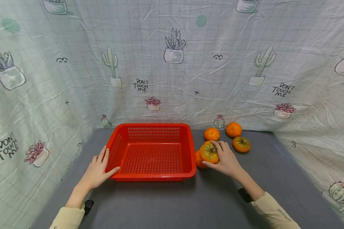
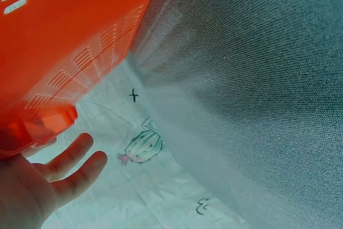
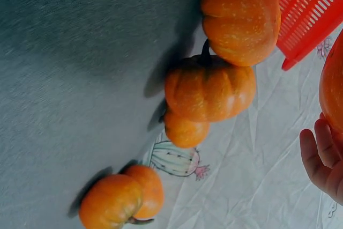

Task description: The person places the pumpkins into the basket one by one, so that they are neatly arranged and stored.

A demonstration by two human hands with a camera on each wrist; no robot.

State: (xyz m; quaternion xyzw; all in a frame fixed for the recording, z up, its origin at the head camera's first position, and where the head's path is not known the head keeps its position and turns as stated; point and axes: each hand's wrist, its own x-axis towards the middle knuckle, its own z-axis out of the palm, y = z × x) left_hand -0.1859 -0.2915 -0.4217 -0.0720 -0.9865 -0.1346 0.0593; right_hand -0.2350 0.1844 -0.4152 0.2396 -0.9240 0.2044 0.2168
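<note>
A red plastic basket (image 1: 154, 175) with slotted walls stands on the grey table, and no pumpkins show inside it. My left hand (image 1: 96, 170) holds its left rim near the front corner, thumb over the rim; in the left wrist view two fingers (image 2: 80, 178) hang clear of the wall. Beside the basket's right side, my right hand (image 1: 226, 159) grips a small green-and-orange pumpkin (image 1: 208, 152) between thumb and fingers. An orange pumpkin (image 1: 199, 160) is partly hidden behind it. In the right wrist view the held pumpkin (image 3: 335, 87) shows only at the right edge.
Behind the right hand sit an orange pumpkin (image 1: 212, 134), another orange one (image 1: 233, 129) and a greenish one (image 1: 241, 144). Grey cloth covers the table (image 1: 160, 206). A patterned curtain (image 1: 200, 70) hangs along the back and sides.
</note>
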